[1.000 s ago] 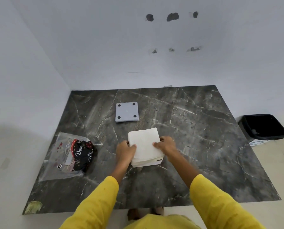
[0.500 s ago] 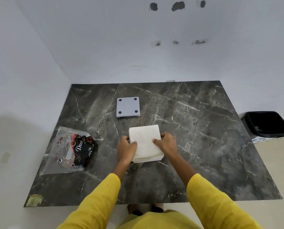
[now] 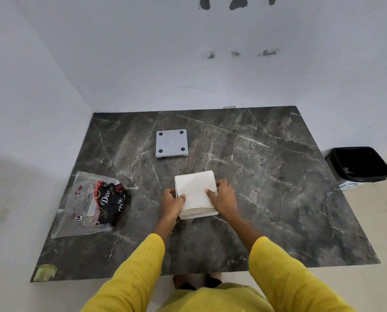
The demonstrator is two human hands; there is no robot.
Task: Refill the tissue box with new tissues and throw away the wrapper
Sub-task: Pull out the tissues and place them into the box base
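Observation:
A square stack of white tissues [image 3: 196, 192] sits in the middle of the dark marble table [image 3: 278, 188]. My left hand [image 3: 172, 202] grips its left side and my right hand [image 3: 223, 197] grips its right side, thumbs on top. Whether the box is under the stack is hidden. A grey square plate with four black dots [image 3: 171, 143], seemingly the box's bottom cover, lies flat behind the stack. The clear plastic wrapper with black and red print [image 3: 93, 202] lies crumpled at the table's left edge.
A black waste bin [image 3: 359, 164] stands on the floor past the table's right edge. White walls close the table's back and left sides. A yellowish scrap [image 3: 44, 271] sits at the front left corner.
Both hands have stayed on the tissue stack, which has settled flatter on the table. The camera has tilted slightly.

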